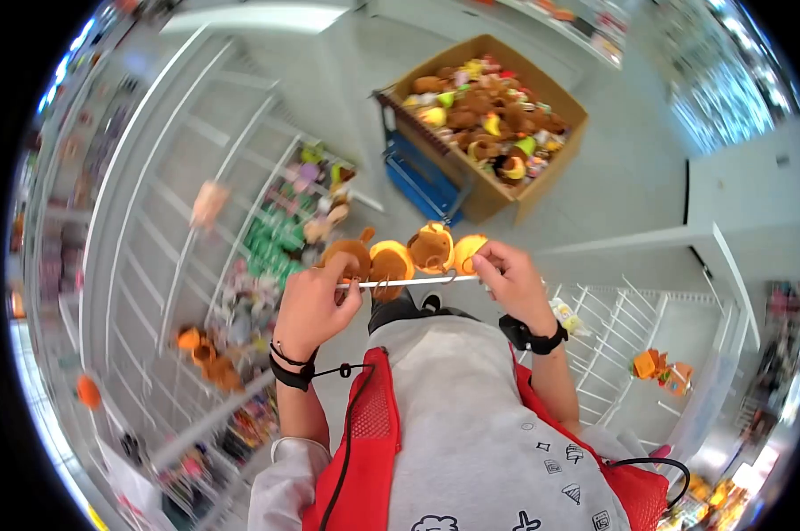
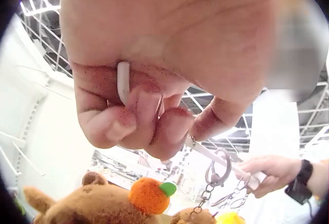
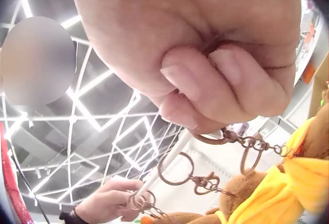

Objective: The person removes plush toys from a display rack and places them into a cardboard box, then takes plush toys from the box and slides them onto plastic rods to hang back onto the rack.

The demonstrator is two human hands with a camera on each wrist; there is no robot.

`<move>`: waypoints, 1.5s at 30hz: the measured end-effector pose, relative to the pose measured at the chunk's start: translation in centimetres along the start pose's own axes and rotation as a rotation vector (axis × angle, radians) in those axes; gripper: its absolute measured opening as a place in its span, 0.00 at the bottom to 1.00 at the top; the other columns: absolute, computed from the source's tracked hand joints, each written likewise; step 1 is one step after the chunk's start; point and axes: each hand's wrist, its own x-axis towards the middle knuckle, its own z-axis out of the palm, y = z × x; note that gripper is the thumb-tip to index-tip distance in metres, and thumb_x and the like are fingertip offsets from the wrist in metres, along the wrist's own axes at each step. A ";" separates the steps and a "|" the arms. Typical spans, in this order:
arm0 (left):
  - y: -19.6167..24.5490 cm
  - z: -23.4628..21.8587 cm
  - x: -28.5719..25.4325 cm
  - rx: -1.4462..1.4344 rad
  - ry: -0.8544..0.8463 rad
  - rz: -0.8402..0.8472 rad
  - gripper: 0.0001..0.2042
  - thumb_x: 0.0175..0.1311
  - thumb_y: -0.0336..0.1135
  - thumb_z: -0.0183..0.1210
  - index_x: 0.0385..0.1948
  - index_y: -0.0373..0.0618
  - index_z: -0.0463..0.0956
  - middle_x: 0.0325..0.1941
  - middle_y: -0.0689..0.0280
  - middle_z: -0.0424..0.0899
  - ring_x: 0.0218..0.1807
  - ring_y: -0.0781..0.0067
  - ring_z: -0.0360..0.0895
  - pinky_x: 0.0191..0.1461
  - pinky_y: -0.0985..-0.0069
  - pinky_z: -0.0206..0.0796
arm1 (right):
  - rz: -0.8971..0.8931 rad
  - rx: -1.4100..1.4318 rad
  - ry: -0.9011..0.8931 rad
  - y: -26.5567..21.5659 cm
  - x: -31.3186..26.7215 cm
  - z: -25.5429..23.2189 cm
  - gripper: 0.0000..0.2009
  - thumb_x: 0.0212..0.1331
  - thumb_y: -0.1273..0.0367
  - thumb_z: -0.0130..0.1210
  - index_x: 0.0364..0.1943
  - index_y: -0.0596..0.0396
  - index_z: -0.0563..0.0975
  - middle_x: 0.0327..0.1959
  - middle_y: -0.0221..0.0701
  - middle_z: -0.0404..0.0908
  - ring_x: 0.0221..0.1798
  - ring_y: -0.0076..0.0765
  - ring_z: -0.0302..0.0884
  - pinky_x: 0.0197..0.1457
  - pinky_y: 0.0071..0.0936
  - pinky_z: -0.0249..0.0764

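Note:
A thin white rod (image 1: pixel 409 281) runs between the two hands, with several brown and yellow plush keychains (image 1: pixel 431 248) hanging from it by metal rings. My left hand (image 1: pixel 311 305) grips the rod's left end, its curled fingers around the white bar (image 2: pixel 123 82) in the left wrist view. Beside it hangs a brown plush with an orange ball (image 2: pixel 149 196) on top. My right hand (image 1: pixel 517 285) pinches at the rod's right end, where a keychain ring (image 3: pixel 213 139) lies against the fingertips. More rings (image 3: pixel 176 168) hang along the rod; the right palm's inside is hidden.
A cardboard box (image 1: pixel 550 97) full of plush toys stands ahead beside a blue folded frame (image 1: pixel 417 181). White wire racks (image 1: pixel 178 221) with plush toys are at the left, and another rack (image 1: pixel 612 345) with orange items (image 1: pixel 649 365) is at the right.

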 end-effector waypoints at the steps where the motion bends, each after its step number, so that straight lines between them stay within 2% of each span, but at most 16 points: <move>1: 1.6 0.7 2.9 0.092 0.025 -0.003 0.03 0.63 0.31 0.62 0.32 0.45 0.83 0.27 0.59 0.87 0.26 0.53 0.82 0.31 0.60 0.71 | 0.075 0.059 0.042 0.8 -0.2 -1.9 0.10 0.76 0.67 0.59 0.36 0.59 0.78 0.22 0.22 0.76 0.21 0.14 0.66 0.25 0.22 0.61; 2: 2.0 1.6 5.7 0.097 0.004 0.039 0.03 0.63 0.31 0.62 0.32 0.45 0.83 0.27 0.59 0.87 0.26 0.53 0.82 0.31 0.60 0.71 | 0.069 0.071 0.088 1.2 -0.3 -3.6 0.10 0.76 0.67 0.59 0.36 0.59 0.78 0.22 0.22 0.76 0.21 0.14 0.66 0.25 0.22 0.61; 4: 2.7 3.7 11.3 0.021 -0.133 0.392 0.03 0.62 0.30 0.63 0.33 0.47 0.84 0.31 0.61 0.89 0.32 0.55 0.84 0.39 0.59 0.73 | 0.147 0.162 0.253 2.0 -0.6 -6.4 0.11 0.77 0.66 0.58 0.38 0.59 0.78 0.22 0.22 0.77 0.21 0.13 0.65 0.23 0.20 0.59; 8: 4.8 7.8 21.0 0.221 -0.368 0.588 0.06 0.62 0.34 0.66 0.39 0.48 0.86 0.32 0.62 0.85 0.38 0.54 0.82 0.45 0.58 0.72 | 0.218 0.252 0.513 5.0 -0.7 -10.9 0.11 0.77 0.66 0.60 0.36 0.58 0.78 0.22 0.20 0.78 0.21 0.11 0.66 0.24 0.18 0.59; 14: 8.9 13.6 36.4 0.148 -0.413 0.882 0.06 0.60 0.31 0.66 0.37 0.44 0.80 0.35 0.61 0.80 0.44 0.52 0.79 0.47 0.58 0.69 | 0.259 0.261 0.641 4.5 2.2 -16.9 0.05 0.74 0.72 0.61 0.40 0.60 0.80 0.22 0.22 0.80 0.21 0.12 0.69 0.24 0.18 0.61; 16: 9.5 14.5 42.1 0.273 -0.348 0.982 0.05 0.59 0.33 0.66 0.36 0.48 0.81 0.35 0.65 0.81 0.45 0.58 0.80 0.52 0.61 0.68 | 0.248 0.268 0.746 3.1 4.6 -18.1 0.03 0.73 0.74 0.60 0.44 0.60 0.81 0.24 0.24 0.82 0.21 0.13 0.70 0.24 0.18 0.62; 20: 8.9 15.3 57.5 0.260 -0.189 1.054 0.11 0.54 0.25 0.64 0.40 0.45 0.84 0.36 0.62 0.84 0.44 0.53 0.81 0.49 0.59 0.72 | 0.206 0.116 1.018 3.5 11.7 -21.6 0.06 0.71 0.75 0.57 0.47 0.58 0.83 0.22 0.22 0.79 0.21 0.13 0.69 0.22 0.18 0.59; 24: 6.7 18.6 72.6 0.077 -0.164 0.885 0.12 0.63 0.23 0.61 0.48 0.43 0.85 0.47 0.55 0.89 0.52 0.45 0.83 0.57 0.57 0.75 | 0.141 0.070 1.145 6.0 19.0 -25.0 0.06 0.72 0.72 0.58 0.47 0.57 0.83 0.24 0.25 0.82 0.21 0.14 0.72 0.22 0.19 0.63; 25: 7.1 18.7 74.4 0.071 -0.162 0.874 0.15 0.67 0.23 0.61 0.53 0.44 0.85 0.56 0.51 0.88 0.59 0.42 0.81 0.65 0.55 0.74 | 0.137 0.070 1.162 5.9 20.9 -25.8 0.06 0.72 0.72 0.58 0.47 0.57 0.83 0.24 0.25 0.82 0.21 0.14 0.72 0.22 0.19 0.63; 28: 8.3 20.2 76.1 0.166 -0.002 0.829 0.18 0.66 0.23 0.63 0.57 0.44 0.84 0.60 0.52 0.86 0.65 0.41 0.79 0.69 0.55 0.73 | 0.214 0.158 1.153 6.4 25.5 -27.5 0.06 0.72 0.74 0.58 0.47 0.60 0.82 0.32 0.31 0.88 0.27 0.18 0.77 0.27 0.20 0.70; 30: 10.8 21.1 74.5 -0.085 -0.189 0.873 0.17 0.69 0.26 0.64 0.59 0.46 0.83 0.61 0.56 0.87 0.67 0.46 0.78 0.75 0.52 0.67 | 0.199 0.173 1.140 7.2 28.1 -28.6 0.06 0.73 0.74 0.57 0.47 0.61 0.82 0.36 0.32 0.89 0.29 0.20 0.80 0.29 0.22 0.72; 32: 13.3 22.5 72.6 -0.006 -0.307 1.098 0.14 0.69 0.30 0.65 0.54 0.48 0.85 0.56 0.62 0.88 0.66 0.53 0.79 0.80 0.48 0.59 | 0.177 0.174 1.157 7.8 30.6 -29.8 0.06 0.72 0.74 0.57 0.46 0.62 0.82 0.37 0.33 0.89 0.32 0.23 0.83 0.30 0.23 0.75; 35: 12.2 27.6 73.2 0.235 -0.430 1.158 0.11 0.67 0.32 0.67 0.50 0.51 0.86 0.48 0.67 0.89 0.63 0.60 0.81 0.83 0.45 0.54 | 0.172 0.203 1.087 8.2 33.3 -31.9 0.06 0.71 0.74 0.58 0.44 0.62 0.83 0.36 0.37 0.90 0.35 0.25 0.85 0.31 0.24 0.75; 38: 9.9 28.3 79.1 0.458 -0.413 1.032 0.09 0.66 0.34 0.67 0.46 0.52 0.86 0.45 0.68 0.88 0.60 0.63 0.82 0.84 0.47 0.54 | 0.186 0.065 1.095 10.4 35.5 -34.6 0.06 0.70 0.73 0.59 0.44 0.62 0.83 0.37 0.36 0.90 0.31 0.25 0.84 0.30 0.25 0.74; 43: 6.0 28.5 88.9 0.477 -0.147 0.966 0.09 0.63 0.31 0.65 0.44 0.52 0.86 0.50 0.62 0.88 0.59 0.58 0.81 0.82 0.40 0.53 | 0.255 0.165 1.037 10.3 38.1 -38.6 0.06 0.70 0.72 0.59 0.44 0.61 0.83 0.34 0.32 0.88 0.24 0.23 0.80 0.28 0.26 0.72; 45: 6.6 27.9 89.6 0.586 0.161 0.897 0.13 0.63 0.32 0.66 0.49 0.50 0.86 0.59 0.58 0.86 0.64 0.53 0.79 0.78 0.46 0.61 | 0.232 0.176 1.048 10.9 39.1 -39.3 0.06 0.71 0.71 0.59 0.43 0.61 0.82 0.32 0.31 0.87 0.23 0.22 0.79 0.27 0.26 0.71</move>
